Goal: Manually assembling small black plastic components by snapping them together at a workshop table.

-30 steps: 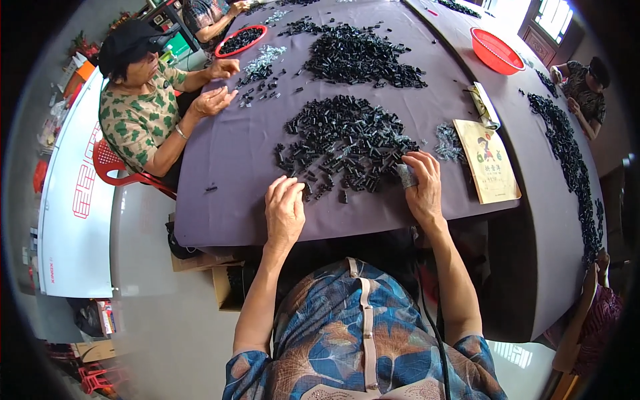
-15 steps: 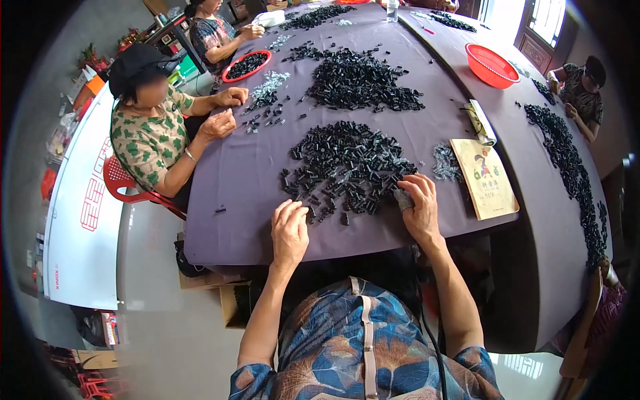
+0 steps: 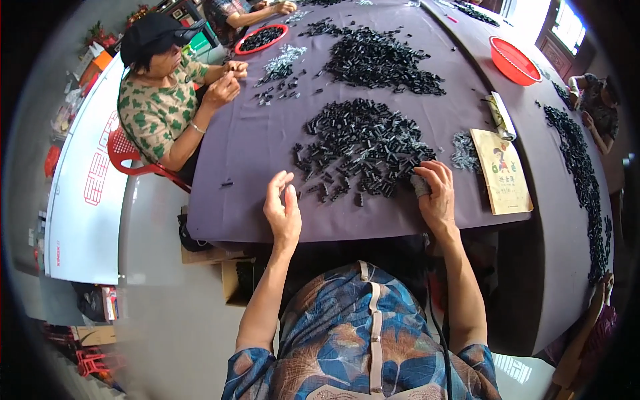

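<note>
A pile of small black tube-shaped pieces (image 3: pixel 367 147) lies on the purple-grey tablecloth in front of me. My left hand (image 3: pixel 283 208) is raised at the pile's near left edge, thumb and fingers apart, with nothing visible in it. My right hand (image 3: pixel 438 195) rests at the pile's right edge, fingers stretched forward and slightly bent, their tips close to the black pieces. A greyish patch (image 3: pixel 420 185) shows by its thumb side; whether it is a thumb cover or small clear pieces, I cannot tell. Beyond that hand lies a small heap of clear pieces (image 3: pixel 465 151).
A yellow booklet (image 3: pixel 501 175) lies at the right, near a seam in the table. Farther off are another black pile (image 3: pixel 383 60), a red basket (image 3: pixel 513 61) and a red-rimmed tray (image 3: pixel 283 29). A person in a black cap (image 3: pixel 160 100) works at the left.
The view has shifted, so the table sits higher and further right. My left hand has lifted and turned, its thumb now apart from the fingers. My right hand stays beside the pile.
</note>
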A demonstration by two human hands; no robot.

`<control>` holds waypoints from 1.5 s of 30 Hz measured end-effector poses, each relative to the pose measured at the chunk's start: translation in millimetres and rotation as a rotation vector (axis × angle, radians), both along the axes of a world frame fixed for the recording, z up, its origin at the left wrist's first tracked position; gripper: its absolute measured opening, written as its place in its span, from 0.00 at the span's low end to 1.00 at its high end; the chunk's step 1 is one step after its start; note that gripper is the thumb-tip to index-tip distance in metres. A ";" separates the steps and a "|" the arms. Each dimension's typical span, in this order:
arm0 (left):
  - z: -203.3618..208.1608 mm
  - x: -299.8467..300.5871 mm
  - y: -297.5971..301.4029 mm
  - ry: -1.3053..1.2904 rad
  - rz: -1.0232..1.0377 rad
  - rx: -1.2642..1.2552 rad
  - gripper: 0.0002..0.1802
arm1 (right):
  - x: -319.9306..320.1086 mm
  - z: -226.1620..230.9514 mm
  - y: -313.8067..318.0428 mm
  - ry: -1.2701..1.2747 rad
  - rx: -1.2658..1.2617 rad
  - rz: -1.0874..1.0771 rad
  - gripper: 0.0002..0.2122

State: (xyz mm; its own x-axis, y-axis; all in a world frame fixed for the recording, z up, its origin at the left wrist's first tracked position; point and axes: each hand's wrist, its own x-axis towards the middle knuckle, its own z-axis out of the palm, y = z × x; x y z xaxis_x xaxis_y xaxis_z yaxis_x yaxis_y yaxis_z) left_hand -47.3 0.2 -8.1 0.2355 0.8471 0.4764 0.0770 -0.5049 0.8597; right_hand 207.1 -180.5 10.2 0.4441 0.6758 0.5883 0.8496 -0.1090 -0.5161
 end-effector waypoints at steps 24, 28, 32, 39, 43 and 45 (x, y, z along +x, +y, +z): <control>-3.1 -6.0 2.0 0.095 -0.048 0.024 0.07 | 1.2 -2.2 -0.2 -0.013 0.002 0.028 0.22; 12.6 2.3 -9.5 0.297 0.009 0.397 0.07 | 4.5 -6.9 -0.9 -0.031 0.014 0.025 0.22; 33.3 20.7 -48.7 0.511 0.009 0.583 0.07 | 2.0 -5.2 -0.3 -0.022 0.009 0.022 0.23; 29.8 50.9 -68.8 0.626 -0.058 0.573 0.13 | 0.9 -4.9 -1.0 -0.029 0.005 0.008 0.23; 25.1 57.6 -69.9 0.672 -0.066 0.605 0.13 | 2.0 -4.6 -0.6 -0.029 0.010 0.011 0.23; 21.8 59.6 -69.6 0.702 -0.086 0.595 0.11 | 3.3 -5.5 0.4 -0.035 0.016 0.008 0.23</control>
